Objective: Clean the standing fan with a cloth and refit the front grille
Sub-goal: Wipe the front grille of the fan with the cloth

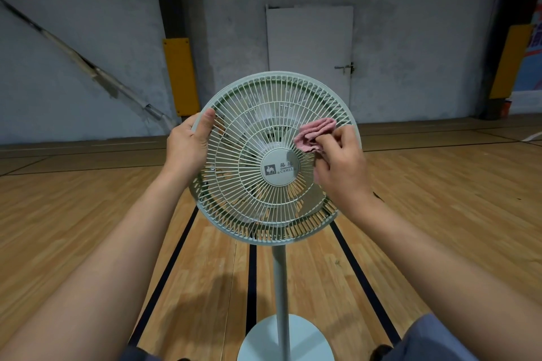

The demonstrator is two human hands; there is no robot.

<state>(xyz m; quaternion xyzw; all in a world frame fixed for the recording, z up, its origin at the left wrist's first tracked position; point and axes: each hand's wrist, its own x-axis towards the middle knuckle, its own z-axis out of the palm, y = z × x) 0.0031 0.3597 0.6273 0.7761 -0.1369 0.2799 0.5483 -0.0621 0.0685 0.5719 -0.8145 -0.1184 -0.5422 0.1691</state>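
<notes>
From the head camera, the standing fan (275, 258) stands on the wooden floor (88, 214) right in front of the person, its round base (281, 340) near the bottom edge and its pole rising to the head. The front grille (272, 161) sits across the fan head with the blades visible behind its ribs; whether it is locked in place or only held against the rim cannot be told. The left hand (187, 149) grips the grille's left rim, thumb over the front edge. The right hand (340, 167) is closed round a bunched pink cloth (315, 135), which presses on the ribs just up and right of the centre badge (280, 167). I judge the job to be in its wiping stage, working on the grille's front face. How clean the blades and the rear guard are cannot be read through the ribs. Left to do, it seems: finish the ribs and confirm the grille is seated all round.
</notes>
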